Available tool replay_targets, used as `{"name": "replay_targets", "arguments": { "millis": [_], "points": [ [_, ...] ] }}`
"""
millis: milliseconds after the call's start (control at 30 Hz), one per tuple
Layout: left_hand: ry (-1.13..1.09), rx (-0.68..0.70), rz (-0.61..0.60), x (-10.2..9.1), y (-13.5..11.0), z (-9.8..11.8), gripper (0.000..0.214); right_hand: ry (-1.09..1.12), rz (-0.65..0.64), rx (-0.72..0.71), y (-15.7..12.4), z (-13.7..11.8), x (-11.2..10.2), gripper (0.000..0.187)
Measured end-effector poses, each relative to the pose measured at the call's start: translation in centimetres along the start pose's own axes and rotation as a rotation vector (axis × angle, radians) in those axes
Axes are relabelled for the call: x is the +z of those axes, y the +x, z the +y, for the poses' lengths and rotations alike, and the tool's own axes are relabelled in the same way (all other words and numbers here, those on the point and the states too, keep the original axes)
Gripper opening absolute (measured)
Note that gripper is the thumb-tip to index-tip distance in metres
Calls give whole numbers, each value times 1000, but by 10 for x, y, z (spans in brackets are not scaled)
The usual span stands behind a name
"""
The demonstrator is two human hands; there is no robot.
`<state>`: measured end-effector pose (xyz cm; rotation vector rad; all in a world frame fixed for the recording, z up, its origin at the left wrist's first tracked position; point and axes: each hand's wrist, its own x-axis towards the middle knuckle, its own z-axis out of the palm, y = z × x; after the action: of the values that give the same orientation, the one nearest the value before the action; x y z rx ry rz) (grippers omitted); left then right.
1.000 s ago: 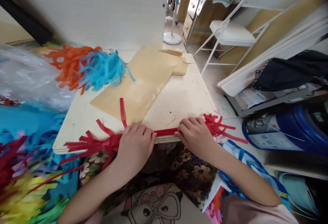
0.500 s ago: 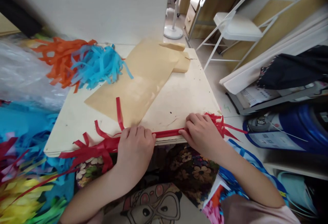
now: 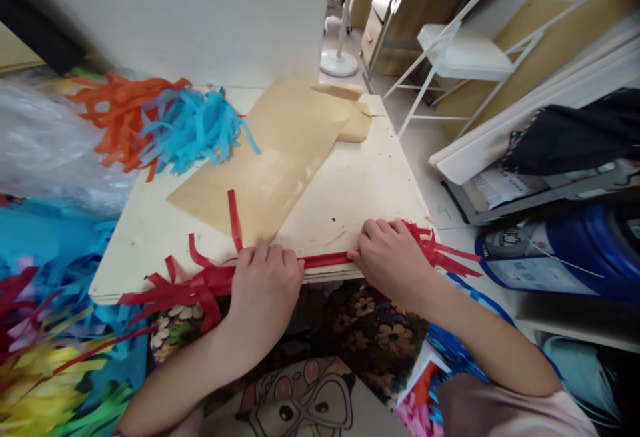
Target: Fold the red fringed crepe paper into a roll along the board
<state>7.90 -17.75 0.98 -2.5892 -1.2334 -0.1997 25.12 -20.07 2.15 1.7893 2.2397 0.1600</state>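
Observation:
A red paper fringe strip (image 3: 325, 260) lies along the near edge of a pale wooden board (image 3: 360, 184). My left hand (image 3: 263, 287) presses down on its left part, fingers curled over the strip. My right hand (image 3: 387, 257) grips the strip further right. Loose red fringe ends spread out to the left (image 3: 170, 287) and to the right (image 3: 440, 250) of my hands. One red strand (image 3: 234, 217) sticks up onto a brown paper sheet (image 3: 273, 164).
Orange fringe (image 3: 115, 114) and blue fringe (image 3: 190, 127) lie at the board's far left. Clear plastic (image 3: 45, 150) and coloured paper heaps (image 3: 45, 357) fill the left. A white folding chair (image 3: 460, 50) and a blue drum (image 3: 565, 250) stand right.
My hands stay on the red strip and my right hand has edged a little to the right along it. The view has shifted slightly.

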Motion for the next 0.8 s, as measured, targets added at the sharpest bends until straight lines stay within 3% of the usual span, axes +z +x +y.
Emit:
{"name": "replay_targets", "arguments": {
  "millis": [133,267,367,633,800],
  "points": [
    [-4,9,-5,-1,3,2,15,-42,22,-22,2,-4,-5,24],
    [-29,140,145,0,3,8,14,-140,298,27,-5,-23,-6,13],
    [-33,214,262,3,-4,13,20,-184,445,26,-15,-40,2,16],
    [-19,74,289,15,-37,21,30,-241,461,174,-30,-77,24,40],
    [-10,30,298,18,-40,23,30,-184,478,211,-26,-76,27,39]
  ]
}}
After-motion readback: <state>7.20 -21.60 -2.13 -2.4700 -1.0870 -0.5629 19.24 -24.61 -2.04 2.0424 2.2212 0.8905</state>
